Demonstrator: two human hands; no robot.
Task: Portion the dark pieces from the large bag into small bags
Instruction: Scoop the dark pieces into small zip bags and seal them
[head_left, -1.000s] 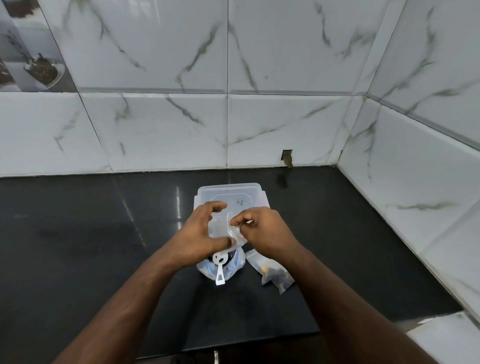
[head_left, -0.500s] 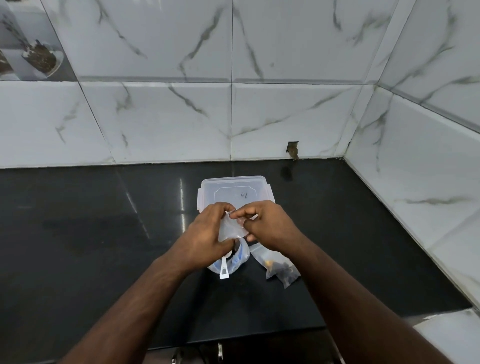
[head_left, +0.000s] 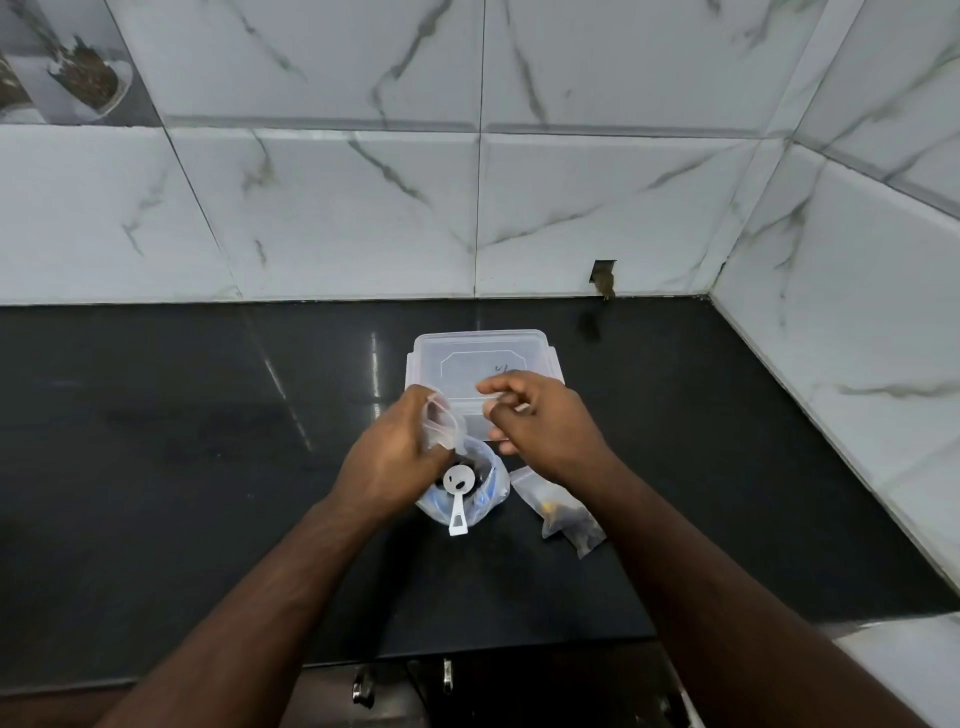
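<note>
The large clear bag (head_left: 488, 493) stands open on the black counter, with dark pieces and a white plastic spoon (head_left: 458, 493) inside it. Just above it, my left hand (head_left: 395, 452) grips a bunch of empty small clear bags (head_left: 441, 423). My right hand (head_left: 540, 426) is a little to the right, over the container, and its fingertips pinch one thin small bag (head_left: 493, 399). A filled small bag (head_left: 563, 517) with dark pieces lies on the counter under my right wrist.
A clear plastic container (head_left: 483, 356) with its lid on sits behind the hands. The black counter (head_left: 182, 441) meets marble-tiled walls at the back and right. Its front edge is close, with metal fittings (head_left: 363, 691) below.
My hands were joined on the small bags and have drawn apart. The right hand has moved right and up with one thin bag, and the left keeps the bunch.
</note>
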